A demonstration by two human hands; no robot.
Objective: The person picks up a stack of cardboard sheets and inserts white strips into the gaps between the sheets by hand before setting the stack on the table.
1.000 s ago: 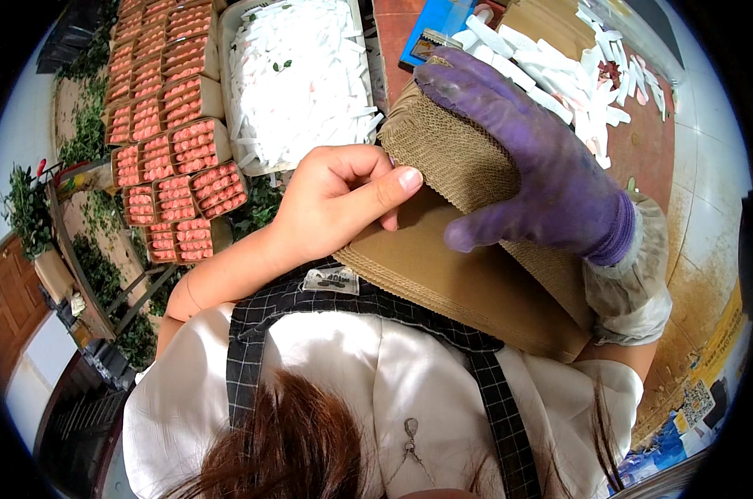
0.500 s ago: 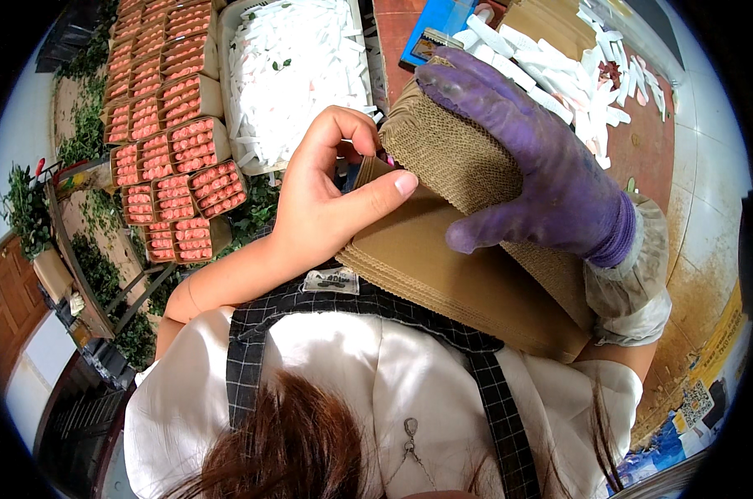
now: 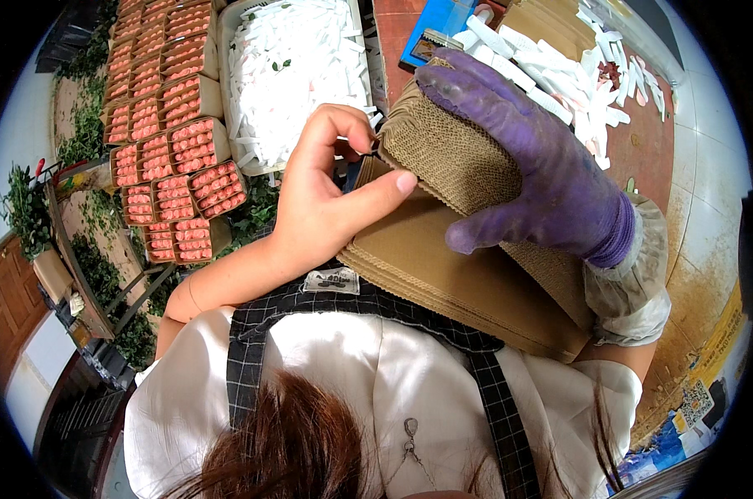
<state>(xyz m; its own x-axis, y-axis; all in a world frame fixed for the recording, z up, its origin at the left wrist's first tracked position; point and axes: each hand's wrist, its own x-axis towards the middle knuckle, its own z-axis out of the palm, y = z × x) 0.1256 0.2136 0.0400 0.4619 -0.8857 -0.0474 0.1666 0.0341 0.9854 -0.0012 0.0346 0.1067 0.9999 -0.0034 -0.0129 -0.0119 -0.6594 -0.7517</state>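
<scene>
A thick stack of brown corrugated cardboard sheets [image 3: 468, 274] stands tilted in front of my chest, its ridged edges [image 3: 451, 150] facing up. My right hand [image 3: 535, 158], in a purple glove, spans the top of the stack with its fingers over the far side and its thumb on the near side. My left hand [image 3: 331, 175] is bare and sits at the stack's left corner. Its thumb rests along the sheet edges while the fingers curl near the corner; the index fingertip is close to the edge. Part of the stack's far side is hidden by the glove.
Far left stand several cardboard boxes of pink round-headed flowers [image 3: 198, 145]. A white crate [image 3: 368, 75] of white strips stands beside them. Far right, a reddish table [image 3: 651, 141] bears loose white sleeves [image 3: 551, 75] and a blue tool-like object [image 3: 435, 29]. Green foliage [image 3: 85, 258] lies left.
My left index finger has shifted slightly at the stack's corner. The right hand and the stack hold almost the same place.
</scene>
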